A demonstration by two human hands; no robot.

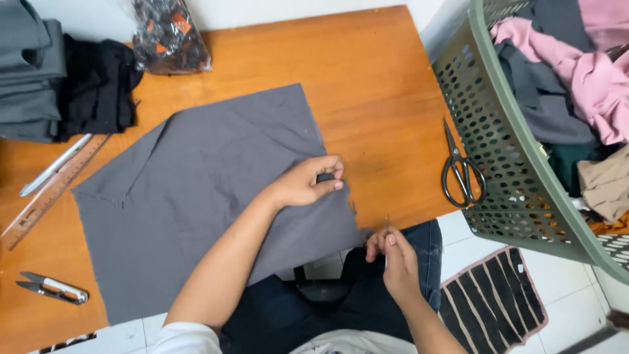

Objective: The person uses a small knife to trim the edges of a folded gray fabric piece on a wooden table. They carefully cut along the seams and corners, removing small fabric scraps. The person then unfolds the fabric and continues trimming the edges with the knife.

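A grey piece of fabric (203, 190) lies spread on the orange wooden table (367, 85), one corner folded over at the left. My left hand (306, 182) pinches the cloth near its right edge, fingers closed around a small dark fold. My right hand (393, 252) is below the table's front edge, at the cloth's lower right corner, fingertips pinched on a thin needle or pin pointing up. Whether a thread runs from it I cannot tell.
Black scissors (460, 172) lie at the table's right edge beside a green perforated laundry basket (498, 137) full of clothes. Small thread snips (51, 288), a wooden ruler (52, 190), a pen (56, 164), stacked dark fabrics (65, 85) and a plastic bag (167, 36) sit on the left.
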